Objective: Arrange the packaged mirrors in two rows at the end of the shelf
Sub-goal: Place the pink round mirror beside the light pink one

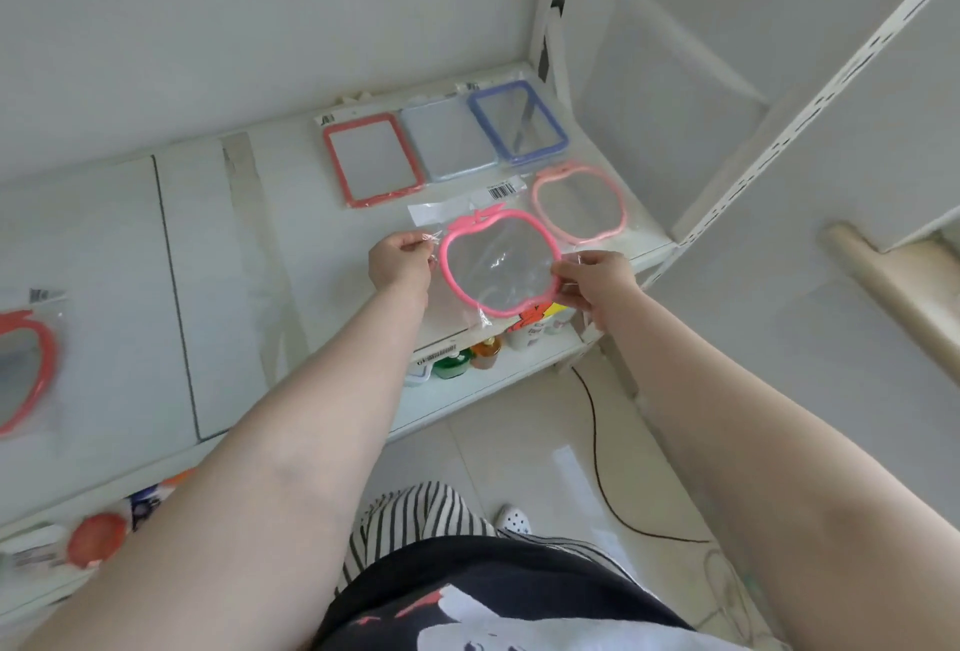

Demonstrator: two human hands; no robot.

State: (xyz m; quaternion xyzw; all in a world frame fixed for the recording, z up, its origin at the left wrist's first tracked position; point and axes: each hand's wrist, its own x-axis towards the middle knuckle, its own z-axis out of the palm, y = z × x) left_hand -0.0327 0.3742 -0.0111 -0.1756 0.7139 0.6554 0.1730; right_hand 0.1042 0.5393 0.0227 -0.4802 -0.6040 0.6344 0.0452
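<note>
White shelf (218,245) carries rectangular mirrors (375,159) and apple-shaped mirrors (577,200).

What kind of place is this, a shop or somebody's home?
Most likely a small shop or stockroom. White metal shelving with slotted uprights holds bagged mirrors lying flat; the pink apple-shaped mirror in both hands has a barcode label, and bottled goods sit on the shelf below.
</note>
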